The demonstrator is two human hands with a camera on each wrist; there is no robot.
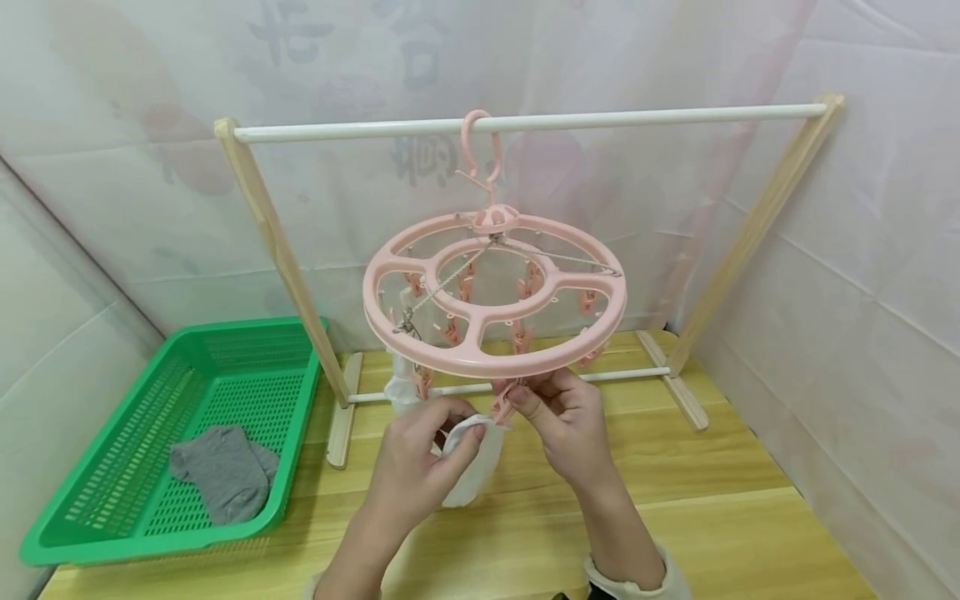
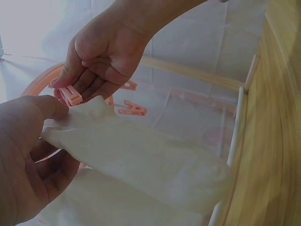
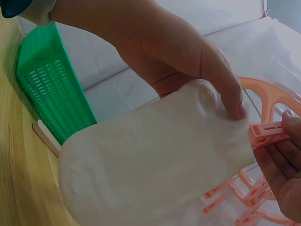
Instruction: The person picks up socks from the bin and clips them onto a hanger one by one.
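My left hand [image 1: 416, 458] pinches the top edge of a white sock [image 1: 477, 468] that hangs below its fingers. In the right wrist view the sock [image 3: 155, 155] fills much of the frame. Between thumb and fingers, my right hand [image 1: 570, 425] grips a pink clothespin [image 1: 504, 406] under the front rim of a round pink clip hanger [image 1: 480, 364]. The tip of the clothespin [image 3: 265, 134] meets the sock's edge; I cannot tell whether it bites the fabric. Another white sock [image 1: 402, 390] hangs at the hanger's left side.
The hanger hooks over a white rod [image 1: 360, 129] on a wooden stand [image 1: 281, 258]. Several pink clothespins [image 1: 521, 336] dangle around its rings. At left, a green basket [image 1: 300, 433] holds grey socks [image 1: 225, 475]. White cloth walls [image 1: 862, 250] enclose the wooden table [image 1: 720, 533].
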